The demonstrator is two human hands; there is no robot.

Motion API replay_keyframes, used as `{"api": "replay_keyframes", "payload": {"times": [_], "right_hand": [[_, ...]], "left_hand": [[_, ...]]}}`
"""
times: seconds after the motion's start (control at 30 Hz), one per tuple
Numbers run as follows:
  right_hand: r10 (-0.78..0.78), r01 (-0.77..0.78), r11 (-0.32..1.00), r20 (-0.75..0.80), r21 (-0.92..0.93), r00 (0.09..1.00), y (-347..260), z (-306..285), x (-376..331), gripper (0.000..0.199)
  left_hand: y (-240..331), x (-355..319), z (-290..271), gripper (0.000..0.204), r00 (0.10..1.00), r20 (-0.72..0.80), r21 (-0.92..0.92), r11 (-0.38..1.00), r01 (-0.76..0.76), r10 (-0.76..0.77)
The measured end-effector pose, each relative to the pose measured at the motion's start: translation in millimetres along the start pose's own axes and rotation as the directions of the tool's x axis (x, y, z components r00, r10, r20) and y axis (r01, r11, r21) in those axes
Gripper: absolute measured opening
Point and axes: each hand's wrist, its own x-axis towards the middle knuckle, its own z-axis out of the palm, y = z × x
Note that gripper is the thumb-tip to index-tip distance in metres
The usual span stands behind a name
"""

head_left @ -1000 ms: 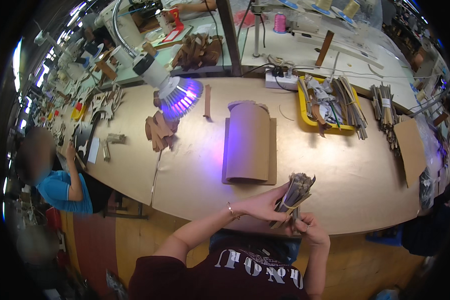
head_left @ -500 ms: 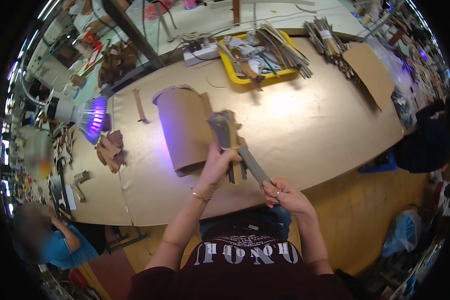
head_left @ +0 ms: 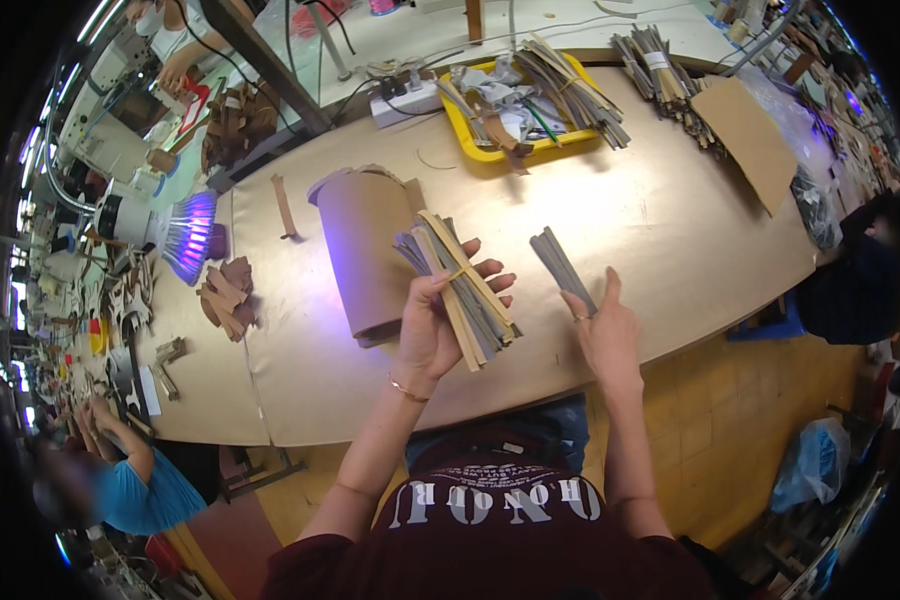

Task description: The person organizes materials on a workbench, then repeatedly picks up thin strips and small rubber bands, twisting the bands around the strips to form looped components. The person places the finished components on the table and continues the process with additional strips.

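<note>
My left hand [head_left: 432,325] holds a bundle of thin grey and tan strips [head_left: 458,285], bound round the middle with a narrow yellowish band. The bundle lies across the palm, with the thumb over it and the fingertips showing beyond. To the right, my right hand [head_left: 610,340] grips a smaller stack of grey strips [head_left: 560,265] at its lower end, the index finger pointing outward. The two lots of strips are apart. Just left of the bundle a brown cardboard roll [head_left: 365,250] rests on the table.
A yellow tray [head_left: 490,155] of strips and scraps stands at the back, beside a white power strip [head_left: 407,103]. More bundled strips [head_left: 660,75] and a cardboard sheet [head_left: 748,140] lie far right. Brown scraps [head_left: 227,298] and a lit lamp [head_left: 187,238] are left. Co-workers sit at the left.
The grey strips in my right hand have come away from the bundle and moved up and right. My left hand has turned, tilting the bundle so its band shows.
</note>
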Motion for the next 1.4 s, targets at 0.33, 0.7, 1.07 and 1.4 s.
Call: {"api": "replay_keyframes", "payload": {"times": [0.33,0.7,1.07,1.4], "right_hand": [[-0.467,0.445,0.672,-0.128,0.592,0.875,-34,-12,-55,0.047],[-0.624,0.115,0.603,0.376,0.790,0.685,-11,-23,-33,0.025],[-0.589,-0.076,0.541,0.442,0.837,0.677,-17,2,-41,0.027],[-0.676,0.130,0.572,0.375,0.810,0.634,-5,-5,-50,0.031]], "left_hand": [[-23,-5,12,0.054,0.988,-0.045,0.400,0.909,-0.120,0.150],[1,-25,-4,0.076,0.995,-0.005,0.792,0.607,0.064,-0.098],[-5,-17,5,0.091,0.999,-0.043,0.819,0.572,0.049,-0.024],[-12,-25,5,0.067,0.979,-0.001,0.754,0.643,-0.132,0.202]]}}
